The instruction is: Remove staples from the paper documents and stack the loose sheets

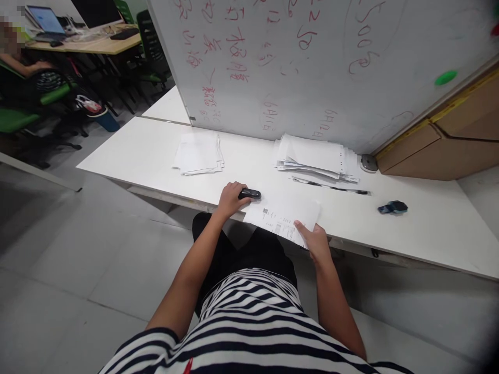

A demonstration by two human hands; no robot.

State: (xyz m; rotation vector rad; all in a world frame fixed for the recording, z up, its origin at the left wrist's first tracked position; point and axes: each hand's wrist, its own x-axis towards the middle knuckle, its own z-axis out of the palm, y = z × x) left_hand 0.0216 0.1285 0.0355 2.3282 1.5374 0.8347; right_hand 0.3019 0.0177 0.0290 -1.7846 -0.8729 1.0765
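Observation:
My left hand (232, 198) is closed around a black stapler (250, 194) on the white desk, close to its front edge. The stapler's front end is at the upper left corner of a printed sheet of paper (283, 215); whether it grips the paper I cannot tell. With thumb on top, my right hand (316, 240) pinches the sheet's lower right side, which sticks out past the desk edge. The fingers under the paper are hidden. Behind the stapler to the left lies a small stack of papers (198, 153). A thicker paper stack (312, 155) rests further back to the right.
A whiteboard (249, 67) with red writing stands along the desk's back. Right of the thick stack are a grey mouse-like object (368, 163), a dark watch (393, 207) and cardboard boxes (440, 140). A black-and-clear strip (331, 186) lies before the stack. At far left a person (23, 67) sits.

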